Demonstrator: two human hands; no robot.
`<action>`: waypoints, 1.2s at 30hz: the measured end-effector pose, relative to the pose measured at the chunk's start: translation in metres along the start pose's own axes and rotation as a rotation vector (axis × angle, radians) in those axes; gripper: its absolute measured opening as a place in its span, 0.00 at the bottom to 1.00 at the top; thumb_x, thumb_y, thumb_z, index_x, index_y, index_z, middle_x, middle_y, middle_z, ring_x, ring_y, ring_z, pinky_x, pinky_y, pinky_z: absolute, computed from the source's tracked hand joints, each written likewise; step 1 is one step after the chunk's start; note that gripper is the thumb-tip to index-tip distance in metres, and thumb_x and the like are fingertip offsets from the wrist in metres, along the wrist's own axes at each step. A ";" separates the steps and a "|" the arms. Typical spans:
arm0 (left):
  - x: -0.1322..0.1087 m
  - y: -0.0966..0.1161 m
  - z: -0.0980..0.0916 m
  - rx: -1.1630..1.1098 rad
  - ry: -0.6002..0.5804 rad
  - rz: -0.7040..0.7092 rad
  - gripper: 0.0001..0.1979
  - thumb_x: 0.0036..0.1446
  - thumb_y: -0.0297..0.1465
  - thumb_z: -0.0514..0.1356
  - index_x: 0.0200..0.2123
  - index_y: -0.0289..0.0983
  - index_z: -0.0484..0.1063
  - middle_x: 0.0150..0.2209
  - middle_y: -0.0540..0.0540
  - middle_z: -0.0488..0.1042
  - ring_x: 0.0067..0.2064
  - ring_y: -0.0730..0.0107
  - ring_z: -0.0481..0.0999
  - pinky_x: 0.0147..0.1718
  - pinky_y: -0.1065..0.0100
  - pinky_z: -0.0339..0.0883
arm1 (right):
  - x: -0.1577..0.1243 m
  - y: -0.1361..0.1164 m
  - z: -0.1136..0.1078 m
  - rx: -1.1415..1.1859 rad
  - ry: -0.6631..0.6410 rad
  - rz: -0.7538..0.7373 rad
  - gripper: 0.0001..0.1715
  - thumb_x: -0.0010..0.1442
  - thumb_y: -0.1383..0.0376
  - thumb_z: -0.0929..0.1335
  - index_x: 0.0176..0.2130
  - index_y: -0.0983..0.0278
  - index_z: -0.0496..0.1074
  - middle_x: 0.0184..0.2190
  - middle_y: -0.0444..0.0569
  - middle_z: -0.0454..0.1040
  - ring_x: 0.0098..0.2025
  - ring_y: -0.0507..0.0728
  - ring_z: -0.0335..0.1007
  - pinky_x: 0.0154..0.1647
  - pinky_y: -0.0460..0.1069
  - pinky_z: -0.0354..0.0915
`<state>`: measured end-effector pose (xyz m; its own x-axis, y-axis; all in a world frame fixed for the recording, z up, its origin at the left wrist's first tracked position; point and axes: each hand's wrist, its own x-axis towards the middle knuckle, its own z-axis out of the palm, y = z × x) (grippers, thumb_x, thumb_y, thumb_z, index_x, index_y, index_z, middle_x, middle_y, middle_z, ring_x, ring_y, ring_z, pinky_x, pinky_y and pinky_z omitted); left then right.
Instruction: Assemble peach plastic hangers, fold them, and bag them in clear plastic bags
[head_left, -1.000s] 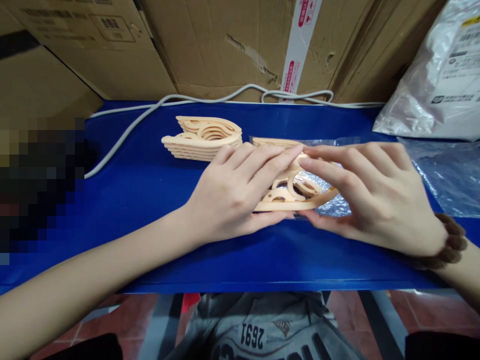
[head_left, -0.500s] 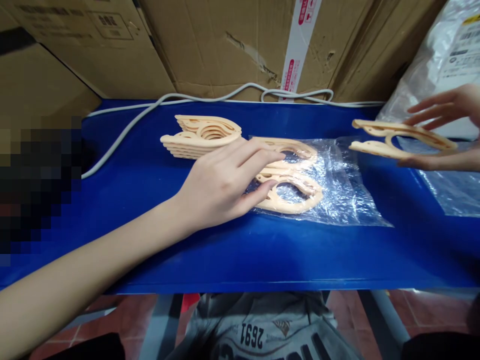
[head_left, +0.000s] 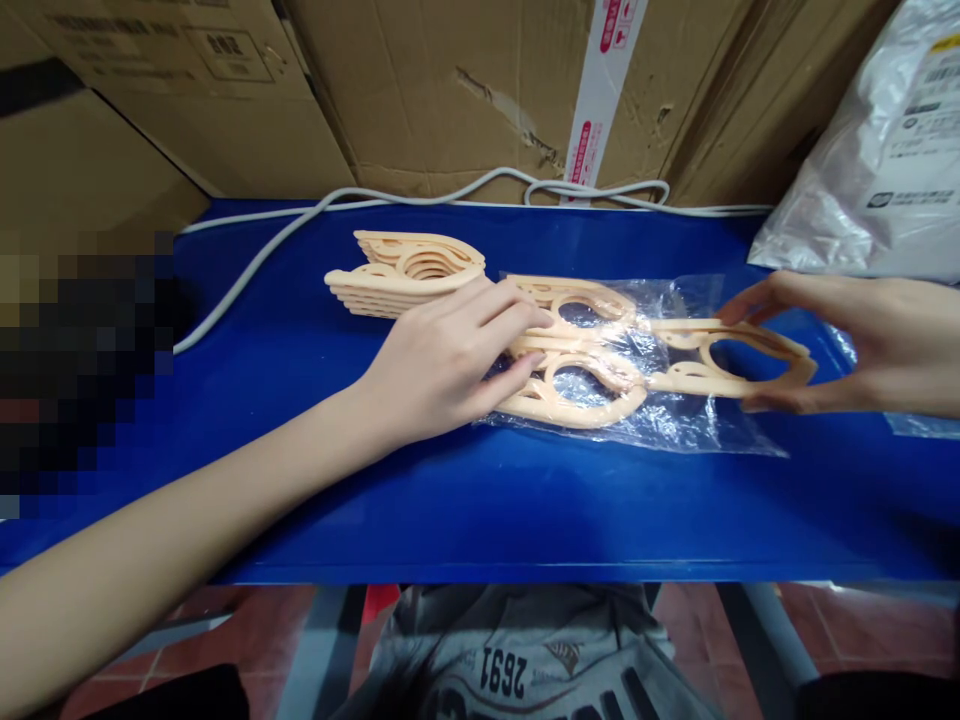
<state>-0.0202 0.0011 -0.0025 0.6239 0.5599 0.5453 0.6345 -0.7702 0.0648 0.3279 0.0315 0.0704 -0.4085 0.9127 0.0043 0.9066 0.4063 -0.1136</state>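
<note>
My left hand (head_left: 456, 355) lies over the left end of a clear plastic bag (head_left: 739, 435), fingers stretched out and thumb apart, touching it. Inside the bag, two cream folding hangers (head_left: 600, 410) show side by side, partly hidden by this hand. Between thumb and fingers, my right hand (head_left: 862, 345) grips another cream folding hanger (head_left: 697, 383) by its rounded end. The narrow ends of this hanger point left, at the right part of the bag; whether they are inside it I cannot tell. Just behind my left hand sits a stack of several matching hangers (head_left: 405, 285).
Cardboard boxes (head_left: 420, 110) stand along the back of the blue table (head_left: 480, 520). A white cable (head_left: 255, 270) runs in front of them. At the right are a white plastic package (head_left: 900, 190) and another clear bag (head_left: 919, 425), partly behind my right hand.
My right hand has moved left and toward me, bringing its hanger from above the right side over to the bag's right part. My left hand has stayed almost still.
</note>
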 end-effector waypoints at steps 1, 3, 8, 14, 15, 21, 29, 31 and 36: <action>0.000 -0.001 0.001 0.001 -0.003 0.004 0.13 0.70 0.32 0.55 0.50 0.32 0.74 0.48 0.39 0.79 0.50 0.56 0.79 0.48 0.58 0.73 | 0.000 0.001 0.001 0.006 -0.044 -0.034 0.54 0.38 0.21 0.66 0.43 0.58 0.78 0.37 0.52 0.82 0.31 0.59 0.78 0.27 0.53 0.69; 0.000 -0.001 0.002 0.006 0.001 0.012 0.12 0.70 0.32 0.55 0.50 0.32 0.74 0.48 0.39 0.79 0.49 0.56 0.79 0.47 0.58 0.73 | -0.002 0.005 0.005 0.006 -0.099 -0.122 0.47 0.49 0.26 0.67 0.48 0.59 0.74 0.40 0.55 0.81 0.32 0.59 0.77 0.28 0.54 0.68; -0.001 -0.001 0.003 0.017 -0.007 0.013 0.12 0.70 0.32 0.56 0.50 0.33 0.74 0.48 0.40 0.79 0.49 0.56 0.78 0.47 0.59 0.73 | -0.001 0.000 0.013 0.020 -0.006 -0.327 0.33 0.60 0.37 0.69 0.50 0.58 0.70 0.43 0.55 0.78 0.36 0.60 0.76 0.30 0.54 0.67; 0.000 0.000 0.001 -0.019 -0.021 0.002 0.12 0.71 0.33 0.55 0.50 0.32 0.73 0.50 0.39 0.78 0.51 0.55 0.77 0.50 0.57 0.73 | 0.008 -0.026 0.026 0.052 0.080 -0.337 0.34 0.61 0.35 0.67 0.47 0.61 0.68 0.43 0.54 0.77 0.38 0.61 0.74 0.35 0.56 0.67; 0.000 0.000 0.001 -0.024 -0.022 0.001 0.13 0.71 0.33 0.55 0.50 0.32 0.74 0.51 0.38 0.78 0.51 0.55 0.77 0.50 0.56 0.73 | 0.009 -0.029 0.027 0.067 0.095 -0.341 0.36 0.61 0.35 0.67 0.47 0.62 0.69 0.44 0.55 0.77 0.39 0.62 0.74 0.36 0.56 0.67; 0.001 -0.001 0.003 -0.033 -0.036 0.089 0.16 0.71 0.34 0.56 0.55 0.31 0.73 0.55 0.37 0.77 0.56 0.54 0.75 0.57 0.54 0.70 | 0.011 -0.037 0.033 0.185 0.157 -0.376 0.39 0.59 0.35 0.68 0.49 0.64 0.69 0.48 0.57 0.78 0.46 0.64 0.77 0.42 0.56 0.70; 0.002 -0.002 0.002 -0.016 -0.039 0.064 0.18 0.71 0.36 0.55 0.56 0.29 0.73 0.54 0.37 0.77 0.55 0.54 0.76 0.57 0.55 0.69 | 0.011 -0.008 0.020 0.170 0.052 -0.317 0.31 0.61 0.40 0.70 0.49 0.60 0.69 0.46 0.53 0.79 0.43 0.58 0.77 0.41 0.54 0.71; 0.001 -0.002 0.002 -0.010 -0.037 0.045 0.19 0.71 0.37 0.55 0.56 0.30 0.72 0.54 0.37 0.77 0.56 0.54 0.76 0.57 0.56 0.69 | 0.011 -0.004 0.019 0.191 0.066 -0.299 0.29 0.62 0.40 0.69 0.47 0.60 0.70 0.44 0.54 0.79 0.42 0.58 0.78 0.40 0.55 0.72; -0.001 -0.004 0.003 -0.019 -0.047 0.015 0.21 0.71 0.39 0.56 0.57 0.30 0.72 0.56 0.38 0.77 0.56 0.54 0.76 0.58 0.57 0.68 | 0.011 -0.020 0.024 0.288 0.089 -0.300 0.28 0.63 0.41 0.69 0.46 0.61 0.68 0.43 0.54 0.78 0.42 0.59 0.77 0.40 0.56 0.73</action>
<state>-0.0218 0.0047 -0.0060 0.6541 0.5618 0.5066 0.6165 -0.7839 0.0733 0.3024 0.0322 0.0488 -0.6276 0.7612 0.1633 0.6775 0.6374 -0.3671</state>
